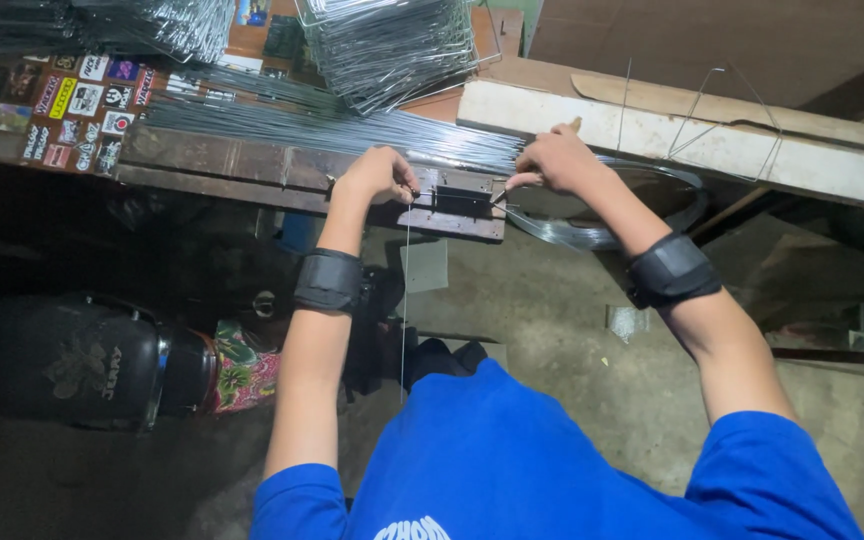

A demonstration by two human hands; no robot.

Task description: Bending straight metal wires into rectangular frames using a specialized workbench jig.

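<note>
A thin wire [407, 290] hangs from the black jig [462, 201] at the worktop [252, 170] edge. The left hand [380, 175] is closed on its top; the right hand [552, 160] pinches wire beside the jig. Keeping both grips tight and level would bend cleanly. Loose rods [332, 125], bent-wire stacks [392, 45] and a coil [602, 225] crowd close.

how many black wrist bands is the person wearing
2. One black wrist band wraps the left forearm just below the left hand. The other wrist band wraps the right forearm below the right hand. Both show fully; none seems hidden.
</note>
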